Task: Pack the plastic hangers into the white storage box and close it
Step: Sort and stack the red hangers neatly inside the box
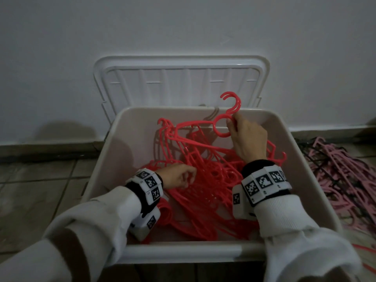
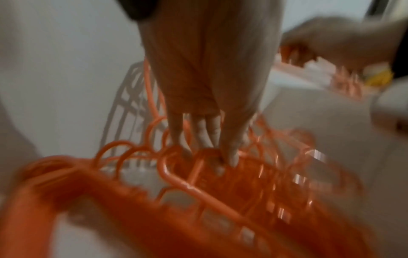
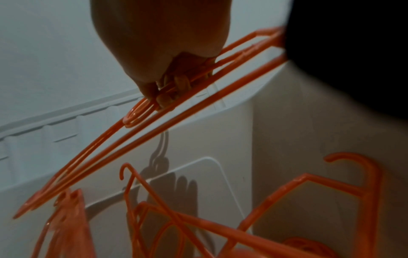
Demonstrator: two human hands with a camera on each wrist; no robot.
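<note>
The white storage box (image 1: 289, 151) stands open on the floor, its lid (image 1: 181, 78) leaning against the wall behind. A tangle of red plastic hangers (image 1: 205, 192) lies inside. My right hand (image 1: 244, 135) grips a small bunch of red hangers (image 1: 223, 127) at the ring below their hooks, held up over the far right of the box; the right wrist view shows the fingers (image 3: 165, 97) curled round them. My left hand (image 1: 180, 176) reaches into the pile at the near left; its fingers (image 2: 229, 153) are hooked round red hangers (image 2: 198, 185) there.
A heap of pink and black hangers (image 1: 341, 176) lies on the tiled floor right of the box. A white wall rises right behind the lid. Bare tiled floor (image 1: 40, 180) lies left of the box.
</note>
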